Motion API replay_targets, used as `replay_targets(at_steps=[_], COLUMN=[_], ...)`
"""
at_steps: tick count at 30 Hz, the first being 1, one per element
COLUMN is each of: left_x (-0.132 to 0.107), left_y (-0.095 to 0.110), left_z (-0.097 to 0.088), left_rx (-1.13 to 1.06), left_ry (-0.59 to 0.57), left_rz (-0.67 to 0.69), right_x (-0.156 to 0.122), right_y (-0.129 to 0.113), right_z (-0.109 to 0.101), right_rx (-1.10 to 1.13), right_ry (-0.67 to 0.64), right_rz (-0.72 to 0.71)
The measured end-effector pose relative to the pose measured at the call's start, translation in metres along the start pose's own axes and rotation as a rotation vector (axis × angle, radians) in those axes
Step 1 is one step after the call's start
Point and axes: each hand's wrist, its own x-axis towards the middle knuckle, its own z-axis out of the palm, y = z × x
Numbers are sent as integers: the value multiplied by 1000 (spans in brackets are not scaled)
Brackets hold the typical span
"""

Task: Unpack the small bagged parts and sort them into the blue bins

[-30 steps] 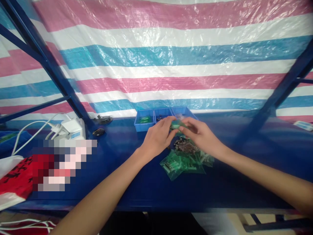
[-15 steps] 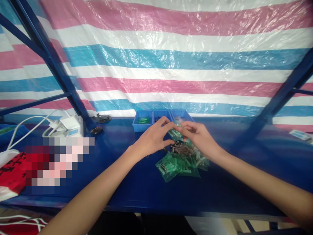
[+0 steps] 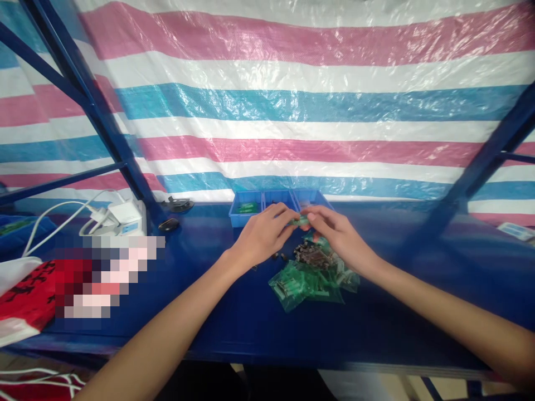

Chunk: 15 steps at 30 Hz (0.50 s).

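Observation:
My left hand (image 3: 265, 234) and my right hand (image 3: 339, 236) meet over the blue table (image 3: 251, 312), both pinching a small green plastic bag (image 3: 301, 221) between their fingertips. Just below them lies a heap of small dark parts (image 3: 312, 255). In front of that sits a pile of green bags (image 3: 309, 283) with metal pieces inside. A few loose dark parts (image 3: 279, 257) lie near my left wrist.
Three small blue bins (image 3: 246, 210) stand in a row behind my hands, the left one holding something green. A white power adapter with cables (image 3: 121, 216) and a dark object (image 3: 169, 224) lie at the left. Blue frame posts rise on both sides before a striped tarp.
Both hands have stayed together over the parts, shifting slightly. The green bag is now pinched flatter between the fingertips, and the camera view has shifted a little.

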Motion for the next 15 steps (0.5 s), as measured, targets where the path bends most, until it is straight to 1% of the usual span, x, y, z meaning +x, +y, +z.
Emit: replay_targets(at_steps=[3, 5, 8, 10, 12, 15], left_x=[1, 2, 3, 3, 3, 2], left_y=[0, 0, 0, 1, 2, 3], left_z=[-1, -1, -1, 0, 1, 3], left_rx=[-2, 3, -23, -73, -133, -189], left_ry=[28, 30, 13, -16, -29, 11], left_rz=[-25, -35, -64, -103, -149, -200], right_x=[0, 1, 3, 4, 5, 5], right_y=[3, 4, 6, 7, 6, 3], right_z=[1, 1, 0, -1, -3, -3], right_rx=[-97, -202, -336, -353, -317, -222], right_ry=[-25, -13, 25, 42, 33, 21], right_rz=[-33, -74, -158, -181, -145, -46])
